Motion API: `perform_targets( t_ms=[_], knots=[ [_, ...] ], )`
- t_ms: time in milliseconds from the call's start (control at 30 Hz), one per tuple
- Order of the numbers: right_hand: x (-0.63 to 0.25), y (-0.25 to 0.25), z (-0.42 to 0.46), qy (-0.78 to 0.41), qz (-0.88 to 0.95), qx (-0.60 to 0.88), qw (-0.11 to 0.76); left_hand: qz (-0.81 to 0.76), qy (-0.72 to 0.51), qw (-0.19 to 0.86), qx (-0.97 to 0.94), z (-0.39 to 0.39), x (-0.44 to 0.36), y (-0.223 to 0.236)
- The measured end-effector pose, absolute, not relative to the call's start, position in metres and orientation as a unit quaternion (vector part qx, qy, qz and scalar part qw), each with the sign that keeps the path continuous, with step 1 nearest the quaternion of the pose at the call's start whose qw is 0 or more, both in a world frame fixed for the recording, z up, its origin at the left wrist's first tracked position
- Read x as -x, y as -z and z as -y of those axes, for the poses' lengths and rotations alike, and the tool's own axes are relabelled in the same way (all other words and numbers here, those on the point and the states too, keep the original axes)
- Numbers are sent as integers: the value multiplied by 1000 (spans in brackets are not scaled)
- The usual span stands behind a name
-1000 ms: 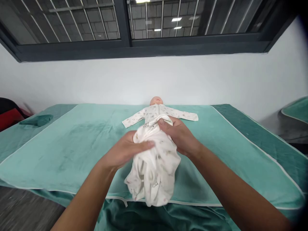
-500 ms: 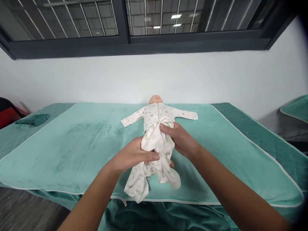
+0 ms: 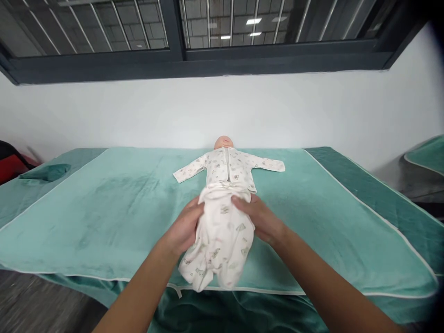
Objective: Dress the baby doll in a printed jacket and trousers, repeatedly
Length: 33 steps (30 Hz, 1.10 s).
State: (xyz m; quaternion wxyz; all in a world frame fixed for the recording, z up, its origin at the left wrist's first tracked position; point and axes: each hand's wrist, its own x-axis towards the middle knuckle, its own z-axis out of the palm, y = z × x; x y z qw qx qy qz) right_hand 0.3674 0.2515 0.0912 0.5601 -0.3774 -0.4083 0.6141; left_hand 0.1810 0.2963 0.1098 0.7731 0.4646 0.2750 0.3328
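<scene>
A baby doll [image 3: 224, 142] lies on its back, its head by the wall, wearing a white patterned baby top [image 3: 227, 163] with the sleeves spread out. White patterned baby pants [image 3: 225, 231] cover its lower body, with the waistband bunched just below the hem of the top. My left hand [image 3: 189, 222] grips the pants at their left side, thumb on the cloth. On the right side my right hand [image 3: 258, 215] holds the same pants, its thumb on the front and the other fingers behind. The doll's legs and feet are hidden by the cloth.
The doll lies on a light green padded mat [image 3: 114, 208] with white piping, over a darker green cover [image 3: 374, 199]. A white wall [image 3: 138, 113] rises behind, under a dark-framed window [image 3: 183, 60]. A red and black item [image 3: 12, 166] sits at the far left.
The bunched pants have been pulled out over the doll's legs and now hang smoother and longer. Both hands have shifted to the sides of the pants; the right has come slightly lower.
</scene>
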Motion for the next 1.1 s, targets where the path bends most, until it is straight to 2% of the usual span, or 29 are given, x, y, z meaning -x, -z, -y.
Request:
perform_targets(
  t_ms=[133,267,333,433,533,633,700,800,933,1000,1100],
  knots=[
    [-366,-97,-257,-612,345,334,629,-221,-195,797,-527,-289,-180,-105],
    [-372,-88,-246,-617,338,343,622,-244,-160,779,-555,-286,-176,-107],
    [-377,-78,-230,-632,379,357,574,-259,-212,779,-529,-285,-172,-102],
    [-380,-66,-201,-667,479,377,429,-273,-273,792,-474,-277,-165,-86],
    [-378,-63,-176,-709,525,361,303,-290,-228,803,-468,-262,-163,-69],
    [-376,-66,-162,-734,539,326,254,-305,-138,762,-554,-245,-167,-69],
    [-378,-66,-158,-726,535,335,274,-314,-103,716,-615,-239,-169,-78],
    [-383,-58,-161,-684,480,407,370,-333,-122,674,-648,-238,-174,-95],
    [-386,-35,-180,-501,447,552,495,-398,-196,570,-691,-255,-192,-97],
    [-386,-22,-191,-415,459,601,506,-423,-191,494,-735,-268,-204,-90],
    [-383,-8,-202,-365,450,647,497,-434,-142,392,-799,-284,-217,-79]
  ],
)
